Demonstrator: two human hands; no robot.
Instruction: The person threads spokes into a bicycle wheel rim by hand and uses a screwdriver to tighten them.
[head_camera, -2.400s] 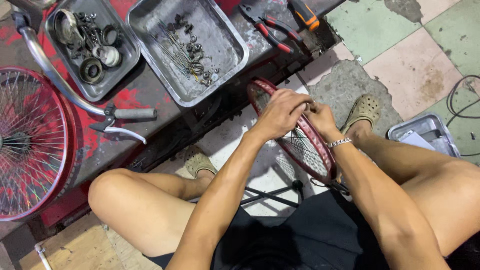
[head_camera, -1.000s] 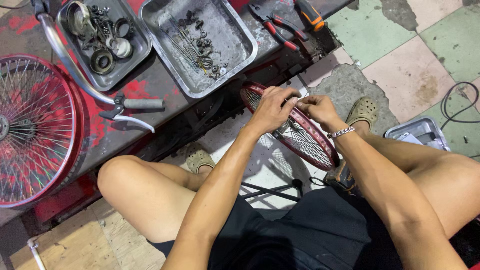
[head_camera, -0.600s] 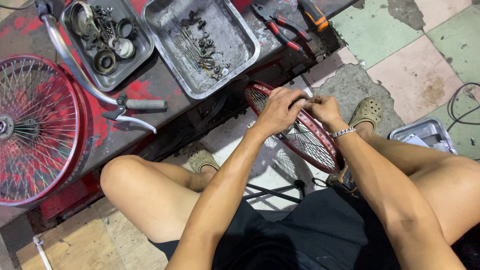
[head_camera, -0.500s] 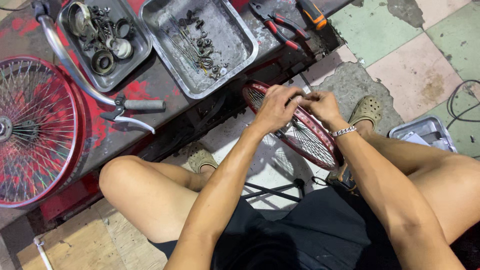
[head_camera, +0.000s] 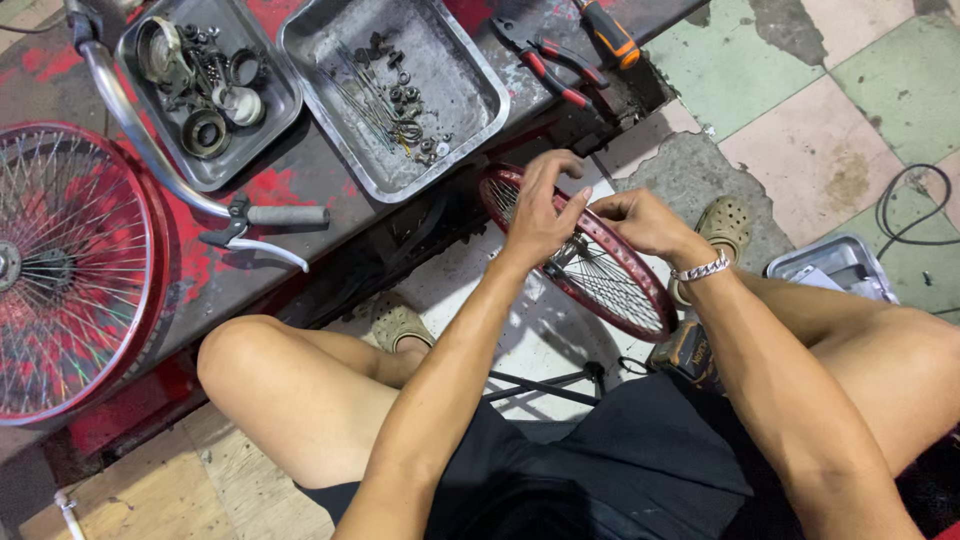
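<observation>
A small red spoked wheel (head_camera: 610, 290) stands on edge between my knees, tilted toward the lower right. My left hand (head_camera: 540, 215) rests over the upper part of its rim, fingers curled around the rim near the top. My right hand (head_camera: 640, 220), with a metal bracelet at the wrist, pinches something small by the rim just right of my left hand; what it pinches is too small to tell. Both hands meet above the spokes.
A red workbench (head_camera: 300, 180) carries two metal trays: one of spokes and nuts (head_camera: 395, 90), one of bearings and rings (head_camera: 205, 90). A handlebar with brake lever (head_camera: 240, 215), pliers (head_camera: 550, 65), a screwdriver (head_camera: 610, 35), a larger red wheel (head_camera: 70, 270). Another tray (head_camera: 830, 265) on the tiled floor.
The view has shifted slightly. My hands stay on the small wheel's rim, the left fingers lifting and spreading a little over the top edge. The wheel remains between my knees.
</observation>
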